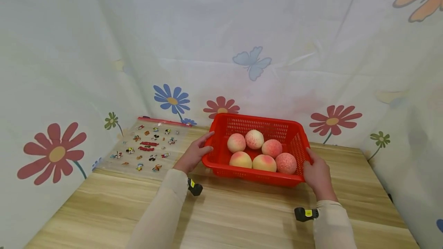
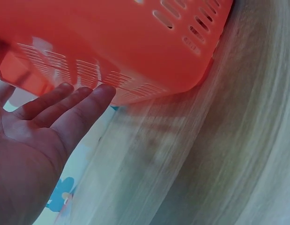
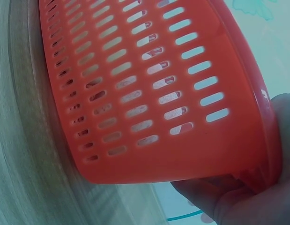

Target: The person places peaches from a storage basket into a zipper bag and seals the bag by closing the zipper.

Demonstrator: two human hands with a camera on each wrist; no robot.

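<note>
A red plastic basket (image 1: 257,176) with slotted walls stands at the back of the table, holding several peaches (image 1: 264,163). At its left end is my left hand (image 1: 192,156), the thumb over the rim. In the left wrist view the fingers (image 2: 84,110) of that hand are straight, their tips at the outer wall, with a gap between palm and basket. My right hand (image 1: 317,174) grips the right end, thumb on the rim and fingers below it, partly hidden by the basket in the right wrist view.
Left of the basket, a clear zip bag (image 1: 147,147) printed with small cartoon figures and a red top strip lies flat on the wooden table (image 1: 242,214). Behind and at both sides hangs a white flower-patterned cloth (image 1: 207,30).
</note>
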